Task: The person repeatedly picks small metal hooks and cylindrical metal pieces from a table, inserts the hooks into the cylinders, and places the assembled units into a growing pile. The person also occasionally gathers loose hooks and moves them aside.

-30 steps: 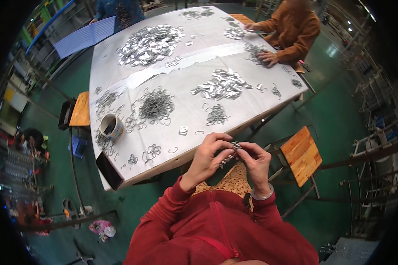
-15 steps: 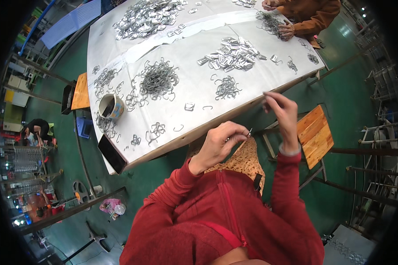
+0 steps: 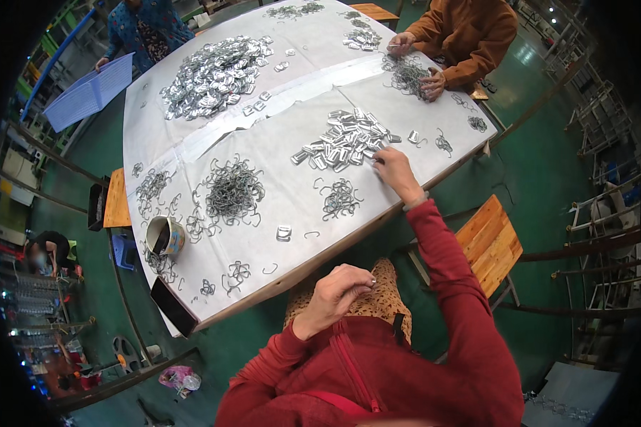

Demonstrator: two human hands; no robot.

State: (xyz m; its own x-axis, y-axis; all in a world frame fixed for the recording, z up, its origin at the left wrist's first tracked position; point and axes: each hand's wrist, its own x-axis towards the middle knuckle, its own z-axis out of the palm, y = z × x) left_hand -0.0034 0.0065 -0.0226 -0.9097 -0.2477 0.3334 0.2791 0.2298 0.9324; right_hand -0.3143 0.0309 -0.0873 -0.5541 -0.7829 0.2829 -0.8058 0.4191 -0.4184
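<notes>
**Right hand went out to the clip pile**

I saw the right hand (image 3: 394,169) leave the left hand (image 3: 340,292) and reach the flat clips (image 3: 343,139) on the tabletop (image 3: 278,192), fingers narrow, touching the pile's edge. The left stayed over the lap, curled; whether it held a piece, I cannot tell.

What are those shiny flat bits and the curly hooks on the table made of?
The flat clips by the right hand look like bright sheet metal: silvery and glinting. The hooks seem to be bent grey wire, duller. The table cover looks like white paper or plastic sheet, taped.
</notes>
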